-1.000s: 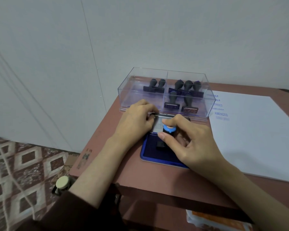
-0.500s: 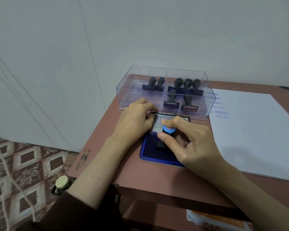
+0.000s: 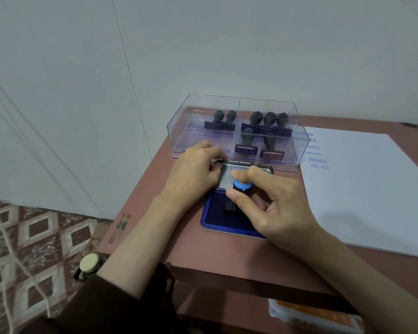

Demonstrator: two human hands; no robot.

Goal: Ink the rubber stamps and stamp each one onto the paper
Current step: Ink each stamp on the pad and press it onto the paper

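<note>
Nothing moved; right hand (image 3: 273,201) keeps stamp (image 3: 239,191) on ink pad (image 3: 215,218).

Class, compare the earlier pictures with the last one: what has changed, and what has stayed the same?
Nothing visibly moved. The right hand still presses the stamp on the ink pad, the left hand still steadies its lid, and the box and paper stay put.

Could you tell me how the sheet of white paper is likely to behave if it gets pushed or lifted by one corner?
The white paper looks like a thin single sheet lying flat, so it would probably flop if lifted. Nothing weighs it down on the table, so a push would likely slide it.
</note>
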